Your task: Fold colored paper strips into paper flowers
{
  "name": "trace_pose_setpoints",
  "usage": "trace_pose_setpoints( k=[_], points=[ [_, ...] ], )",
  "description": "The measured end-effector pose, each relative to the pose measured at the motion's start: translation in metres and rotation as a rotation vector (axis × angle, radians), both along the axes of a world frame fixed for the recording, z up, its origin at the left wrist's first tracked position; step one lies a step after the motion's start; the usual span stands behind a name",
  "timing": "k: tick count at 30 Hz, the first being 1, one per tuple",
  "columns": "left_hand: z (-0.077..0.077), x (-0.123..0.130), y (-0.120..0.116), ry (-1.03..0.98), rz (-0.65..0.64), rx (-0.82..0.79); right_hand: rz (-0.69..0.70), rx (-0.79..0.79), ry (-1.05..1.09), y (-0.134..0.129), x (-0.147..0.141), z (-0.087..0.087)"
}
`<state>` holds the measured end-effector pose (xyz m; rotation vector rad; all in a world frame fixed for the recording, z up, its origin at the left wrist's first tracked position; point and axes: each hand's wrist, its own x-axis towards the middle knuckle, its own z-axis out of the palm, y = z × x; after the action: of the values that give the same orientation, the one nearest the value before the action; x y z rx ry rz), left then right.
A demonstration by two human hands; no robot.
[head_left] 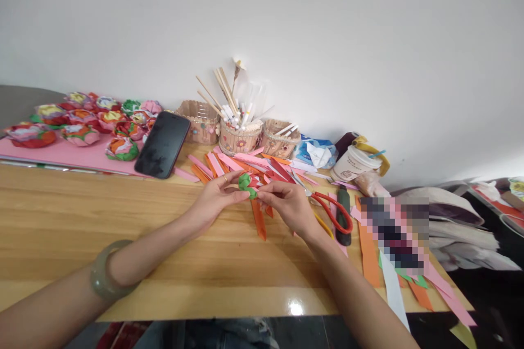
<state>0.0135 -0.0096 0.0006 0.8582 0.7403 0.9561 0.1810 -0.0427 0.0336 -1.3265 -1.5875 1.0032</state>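
Note:
A small green and red folded paper piece [247, 184] is held between my two hands above the wooden table [164, 262]. My left hand [219, 196] pinches its left side between thumb and fingers. From the right, my right hand [289, 204] grips its lower right edge with thumb and index finger. Just behind and under the hands lie pink, orange and red paper strips [229, 161]. Red-handled scissors [333, 212] rest right of my right hand, beside a dark green bottle-like object [343, 215].
Folded paper flowers [82, 133] cover a pink sheet [61, 156] at the left, with a phone [162, 144] beside them. Along the wall stand small woven baskets [239, 139], one with sticks and pens, and a paper cup [354, 163]. More strips [368, 251] lie at the right.

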Motion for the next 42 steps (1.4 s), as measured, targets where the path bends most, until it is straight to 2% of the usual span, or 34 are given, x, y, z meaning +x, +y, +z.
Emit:
trace_pose_setpoints(
  k=[12, 21, 29, 36, 39, 42],
  points=[
    [0.000, -0.001, 0.001, 0.004, -0.042, -0.010, 0.000, -0.130, 0.142, 0.000, 0.000, 0.005],
    [0.005, -0.001, 0.000, -0.017, -0.092, -0.022, -0.058, 0.017, -0.026, -0.002, -0.003, -0.001],
    [-0.001, 0.000, 0.002, -0.045, 0.001, -0.038, 0.010, 0.014, -0.005, 0.000, -0.001, 0.001],
    [-0.001, 0.002, 0.001, -0.004, -0.062, -0.002, -0.066, 0.014, 0.019, -0.001, -0.004, -0.004],
    [0.001, 0.003, 0.000, -0.044, -0.052, -0.021, -0.073, 0.016, 0.058, -0.001, -0.006, -0.004],
    [0.003, 0.003, -0.001, -0.092, -0.016, -0.064, -0.093, 0.081, 0.042, -0.002, -0.007, -0.005]
  ],
)
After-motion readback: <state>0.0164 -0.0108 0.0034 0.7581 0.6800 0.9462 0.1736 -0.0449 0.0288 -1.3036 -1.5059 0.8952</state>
